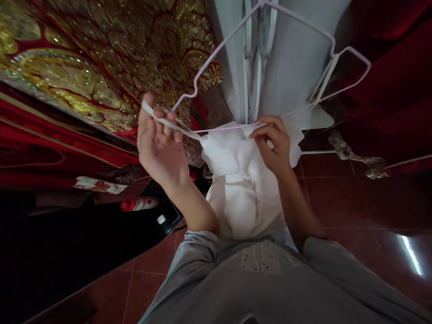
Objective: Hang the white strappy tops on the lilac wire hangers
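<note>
A lilac clothes hanger (232, 34) spans the upper middle, with a white garment (236, 184) hanging below its lower bar. My left hand (162, 144) is at the hanger's left end, palm turned up. A white strap (165, 121) of the garment runs over its curled fingers and is pulled outward. At the lower bar, right of the middle, my right hand (275, 141) has thumb and fingers closed around the bar, just above the garment. Another white strap (326, 81) is looped over the hanger's right end.
Red clothing with gold sequins (77, 85) hangs at the left, and dark red fabric (391, 85) at the right. Behind the hanger stands a pale grey panel (297, 58). A black tabletop (84, 243) at lower left bears a red-capped bottle (140, 204) and a small white case (161, 219).
</note>
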`<state>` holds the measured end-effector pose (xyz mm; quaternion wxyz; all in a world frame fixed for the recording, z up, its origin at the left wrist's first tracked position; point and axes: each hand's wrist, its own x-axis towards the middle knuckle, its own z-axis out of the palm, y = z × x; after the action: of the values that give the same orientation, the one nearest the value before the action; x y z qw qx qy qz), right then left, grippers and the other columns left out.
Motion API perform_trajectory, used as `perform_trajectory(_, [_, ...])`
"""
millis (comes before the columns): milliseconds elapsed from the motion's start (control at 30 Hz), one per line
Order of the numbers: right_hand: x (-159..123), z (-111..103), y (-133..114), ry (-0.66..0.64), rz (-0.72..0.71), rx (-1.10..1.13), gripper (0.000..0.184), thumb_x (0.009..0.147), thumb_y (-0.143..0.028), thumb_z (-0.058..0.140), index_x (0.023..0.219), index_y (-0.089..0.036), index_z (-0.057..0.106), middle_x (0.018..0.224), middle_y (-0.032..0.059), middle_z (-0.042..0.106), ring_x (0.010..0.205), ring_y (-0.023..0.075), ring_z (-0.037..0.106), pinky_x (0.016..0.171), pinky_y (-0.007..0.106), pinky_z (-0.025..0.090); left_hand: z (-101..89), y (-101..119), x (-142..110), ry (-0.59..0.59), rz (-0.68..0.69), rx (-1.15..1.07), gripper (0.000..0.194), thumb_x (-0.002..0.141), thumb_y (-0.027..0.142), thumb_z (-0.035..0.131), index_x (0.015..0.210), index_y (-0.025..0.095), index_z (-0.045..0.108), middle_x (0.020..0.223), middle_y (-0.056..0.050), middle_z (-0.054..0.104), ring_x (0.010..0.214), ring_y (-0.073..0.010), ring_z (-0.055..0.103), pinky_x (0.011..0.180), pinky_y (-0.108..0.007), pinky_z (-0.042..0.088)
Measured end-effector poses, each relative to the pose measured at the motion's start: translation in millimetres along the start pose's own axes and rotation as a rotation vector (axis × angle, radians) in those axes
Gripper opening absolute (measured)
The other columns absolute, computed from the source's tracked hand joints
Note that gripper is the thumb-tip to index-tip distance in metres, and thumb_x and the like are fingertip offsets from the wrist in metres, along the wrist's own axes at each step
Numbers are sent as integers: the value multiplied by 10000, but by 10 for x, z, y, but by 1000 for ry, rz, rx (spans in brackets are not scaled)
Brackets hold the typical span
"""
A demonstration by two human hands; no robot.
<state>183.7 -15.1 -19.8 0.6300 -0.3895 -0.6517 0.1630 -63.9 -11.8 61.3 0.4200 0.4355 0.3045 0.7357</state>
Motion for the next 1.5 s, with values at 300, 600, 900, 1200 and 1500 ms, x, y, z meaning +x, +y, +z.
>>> perform_trajectory(300, [63,-70,45,-48,18,1,203,1006,-261,622,906,-291,796,1173,54,728,964,173,661,633,311,517,-80,-611,-263,180,-6,149,149,1075,389,667,1123,290,768,1086,-15,832,971,-206,763,558,-276,464])
perform_trajectory(600, [-173,-56,6,256,60,0,193,994,-384,675,1162,-385,769,1361,52,646,989,200,677,755,381,615,467,-685,-451,28,-124,93,415,987,673,715,987,276,595,957,-60,734,991,-241,767,538,-262,462])
perform_trajectory(900, [-322,-432,485,323,283,21,270,957,-435,712,1194,-310,746,1137,36,753,1095,199,744,1082,473,600,536,-721,-442,87,-81,55,327,1018,599,683,1020,290,578,871,-38,687,902,-214,751,531,-269,459])
perform_trajectory(1200, [-247,-238,245,570,311,61,259,856,-395,838,1006,-225,712,919,-4,713,875,149,714,858,349,596,535,-744,-439,68,-58,-14,315,1026,565,712,1019,274,593,850,-20,701,831,-183,762,500,-230,468])
perform_trajectory(1500, [-30,-333,40,395,257,-63,264,847,-499,843,894,-250,770,824,-12,579,792,134,525,810,338,489,476,-781,-338,94,-42,-21,221,1053,456,699,992,254,632,817,-9,724,809,-149,764,514,-203,472])
